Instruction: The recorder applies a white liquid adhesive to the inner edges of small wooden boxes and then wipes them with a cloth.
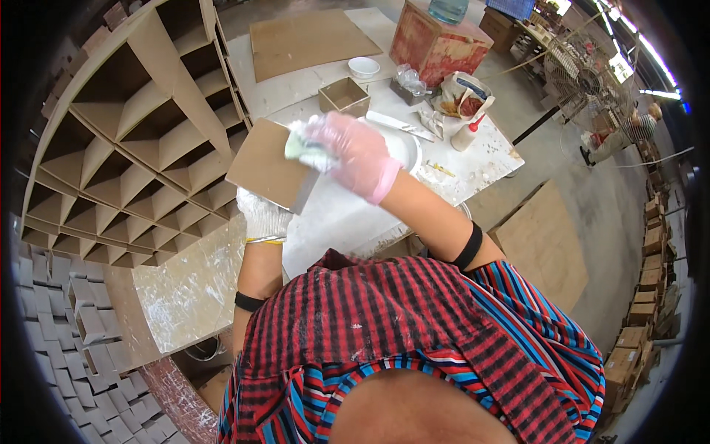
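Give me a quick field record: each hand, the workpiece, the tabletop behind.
Left hand: white-gloved, at the brown box's near side, fingers hidden
Right hand: pink-gloved, gripping a pale green cloth
Workpiece: brown box, tilted
Tabletop behind: white bowl, open box, red-tipped bottle

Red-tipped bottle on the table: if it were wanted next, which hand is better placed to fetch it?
Probably the right hand: it is nearer the bottle, while the left hand seems to support the brown box. The right would first need to lay down its pale pad.
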The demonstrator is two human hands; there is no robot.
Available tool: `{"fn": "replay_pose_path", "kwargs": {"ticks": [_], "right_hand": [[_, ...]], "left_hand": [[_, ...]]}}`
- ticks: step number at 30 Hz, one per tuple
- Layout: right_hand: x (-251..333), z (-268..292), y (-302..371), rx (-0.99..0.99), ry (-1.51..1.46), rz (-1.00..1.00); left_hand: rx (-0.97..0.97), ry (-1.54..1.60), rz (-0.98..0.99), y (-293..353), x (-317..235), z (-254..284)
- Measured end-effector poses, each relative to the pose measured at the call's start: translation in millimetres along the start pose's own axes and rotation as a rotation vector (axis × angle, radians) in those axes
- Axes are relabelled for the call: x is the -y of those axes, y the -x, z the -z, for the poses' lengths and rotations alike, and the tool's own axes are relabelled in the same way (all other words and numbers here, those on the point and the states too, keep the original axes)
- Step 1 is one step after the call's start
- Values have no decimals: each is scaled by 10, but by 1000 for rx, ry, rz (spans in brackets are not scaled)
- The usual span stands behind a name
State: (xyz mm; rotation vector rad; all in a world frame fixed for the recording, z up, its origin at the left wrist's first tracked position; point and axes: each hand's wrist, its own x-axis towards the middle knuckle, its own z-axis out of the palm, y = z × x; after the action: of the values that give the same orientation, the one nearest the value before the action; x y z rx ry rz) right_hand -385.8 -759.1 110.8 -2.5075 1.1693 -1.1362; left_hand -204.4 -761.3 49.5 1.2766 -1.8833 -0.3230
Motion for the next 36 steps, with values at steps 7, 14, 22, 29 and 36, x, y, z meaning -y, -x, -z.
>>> {"fn": "replay_pose_path", "kwargs": {"ticks": [7, 14, 22, 29, 36], "right_hand": [[271, -96, 131, -47, 72, 195], [169, -146, 176, -19, 37, 154], [-146, -115, 52, -22, -352, -268], [-126, -231, 174, -41, 79, 236], [-127, 124, 118, 186, 50, 131]], "left_hand": [[-12, 967, 243, -67, 170, -147], [-314, 1614, 563, -98, 106, -220], [-236, 1722, 629, -77, 23, -169], [56, 2020, 471, -120, 243, -238], [-9, 1899, 564, -96, 248, -144]]}}
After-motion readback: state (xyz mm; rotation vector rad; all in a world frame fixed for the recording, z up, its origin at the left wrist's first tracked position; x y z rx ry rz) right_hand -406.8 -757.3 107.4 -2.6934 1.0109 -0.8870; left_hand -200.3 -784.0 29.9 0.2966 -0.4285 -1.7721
